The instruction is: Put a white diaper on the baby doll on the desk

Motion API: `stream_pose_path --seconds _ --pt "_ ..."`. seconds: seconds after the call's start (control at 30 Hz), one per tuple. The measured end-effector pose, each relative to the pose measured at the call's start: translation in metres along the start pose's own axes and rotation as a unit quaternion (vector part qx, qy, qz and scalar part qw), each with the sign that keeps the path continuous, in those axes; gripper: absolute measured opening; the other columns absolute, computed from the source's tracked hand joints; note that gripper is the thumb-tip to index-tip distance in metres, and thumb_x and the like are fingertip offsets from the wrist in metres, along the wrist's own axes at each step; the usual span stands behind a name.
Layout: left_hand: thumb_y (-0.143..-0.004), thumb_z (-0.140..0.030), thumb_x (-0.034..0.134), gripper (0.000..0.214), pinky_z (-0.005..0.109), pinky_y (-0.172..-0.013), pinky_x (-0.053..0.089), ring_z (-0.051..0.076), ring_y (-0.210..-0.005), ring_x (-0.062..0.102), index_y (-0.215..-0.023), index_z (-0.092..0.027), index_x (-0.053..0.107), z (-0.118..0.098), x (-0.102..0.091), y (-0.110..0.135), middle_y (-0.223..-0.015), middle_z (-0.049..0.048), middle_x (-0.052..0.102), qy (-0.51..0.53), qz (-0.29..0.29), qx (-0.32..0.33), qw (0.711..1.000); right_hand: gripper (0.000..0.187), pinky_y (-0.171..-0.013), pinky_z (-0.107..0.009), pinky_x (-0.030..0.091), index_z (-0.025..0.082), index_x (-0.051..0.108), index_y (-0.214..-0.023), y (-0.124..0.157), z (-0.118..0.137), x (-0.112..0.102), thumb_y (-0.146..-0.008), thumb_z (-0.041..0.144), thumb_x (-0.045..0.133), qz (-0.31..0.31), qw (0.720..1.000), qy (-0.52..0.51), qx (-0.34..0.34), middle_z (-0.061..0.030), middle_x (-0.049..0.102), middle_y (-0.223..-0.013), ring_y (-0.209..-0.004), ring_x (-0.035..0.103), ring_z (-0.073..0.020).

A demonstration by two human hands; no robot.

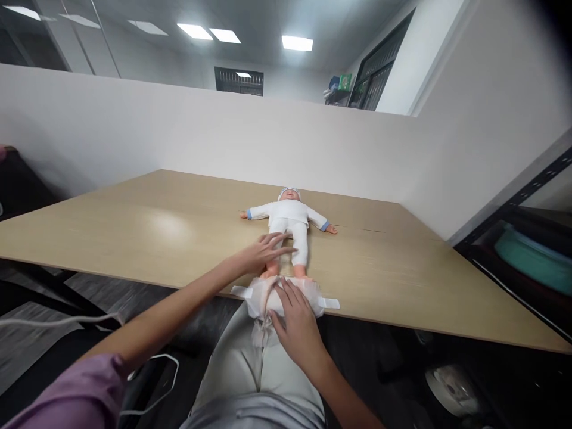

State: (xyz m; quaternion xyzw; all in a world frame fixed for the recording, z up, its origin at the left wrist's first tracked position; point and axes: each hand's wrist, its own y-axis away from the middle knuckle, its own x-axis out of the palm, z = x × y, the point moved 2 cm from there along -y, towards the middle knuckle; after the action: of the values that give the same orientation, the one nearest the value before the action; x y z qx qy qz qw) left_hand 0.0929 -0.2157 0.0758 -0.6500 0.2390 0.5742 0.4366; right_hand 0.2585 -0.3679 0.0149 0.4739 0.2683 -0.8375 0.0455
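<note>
A baby doll (290, 212) in a white top and trousers with blue cuffs lies on its back, arms spread, its feet toward me. Over its lower leg reaches my left hand (263, 251), open with fingers spread; whether it touches the leg I cannot tell. At the table's front edge, by the doll's feet, is a thin, crumpled white diaper (257, 298) with a tab sticking out at each side. My right hand (295, 319) rests on the diaper, fingers stretched out and thumb apart. Part of the diaper is hidden under that hand.
The wooden table (156, 220) stands against a low white wall (223, 137). To the right is a dark metal rack (527, 196) with a green item. A white cable (172, 381) hangs at the lower left. A round white object (451, 390) lies below the table at the right.
</note>
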Motion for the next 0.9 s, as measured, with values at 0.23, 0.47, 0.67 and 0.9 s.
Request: stream_pose_path --seconds 0.23,0.47,0.67,0.9 --pt "-0.064 -0.001 0.072 0.094 0.047 -0.123 0.03 0.037 -0.155 0.034 -0.151 -0.03 0.052 0.004 0.012 -0.043 -0.172 0.0048 0.036 0.036 0.087 0.179 0.979 0.048 -0.121 -0.054 0.046 0.022 0.059 -0.146 -0.01 -0.001 -0.01 -0.098 0.023 0.06 0.029 0.999 -0.013 0.009 -0.0099 0.056 -0.157 -0.147 0.05 -0.0314" --pt "-0.093 -0.026 0.06 0.034 0.046 -0.099 0.042 0.033 -0.115 0.057 -0.126 -0.026 0.066 0.009 0.011 -0.066 -0.141 0.0104 0.067 0.034 0.046 0.204 0.977 0.064 -0.122 -0.053 0.046 0.027 0.043 -0.162 -0.012 -0.018 -0.018 -0.101 0.035 0.061 0.094 0.995 0.009 -0.025 -0.006 0.043 -0.167 -0.153 0.043 -0.0328" --pt "-0.087 -0.024 0.065 0.038 0.042 -0.095 0.049 0.029 -0.108 0.062 -0.125 -0.025 0.063 0.033 -0.04 -0.095 -0.12 0.0065 0.073 0.217 -0.032 0.165 0.961 0.069 -0.13 -0.058 0.031 0.029 0.026 -0.169 -0.039 -0.047 -0.023 -0.107 0.047 0.051 0.19 0.98 0.021 -0.049 -0.0039 0.026 -0.174 -0.16 0.029 -0.0313" --pt "-0.083 -0.025 0.073 0.039 0.037 -0.088 0.052 0.025 -0.105 0.068 -0.121 -0.022 0.063 0.066 -0.081 -0.118 -0.12 0.0072 0.072 0.356 -0.066 0.114 0.925 0.066 -0.134 -0.054 0.018 0.023 0.027 -0.168 -0.106 -0.082 -0.008 -0.11 0.05 0.04 0.247 0.967 0.037 -0.057 -0.0062 0.02 -0.176 -0.164 0.016 -0.0257"
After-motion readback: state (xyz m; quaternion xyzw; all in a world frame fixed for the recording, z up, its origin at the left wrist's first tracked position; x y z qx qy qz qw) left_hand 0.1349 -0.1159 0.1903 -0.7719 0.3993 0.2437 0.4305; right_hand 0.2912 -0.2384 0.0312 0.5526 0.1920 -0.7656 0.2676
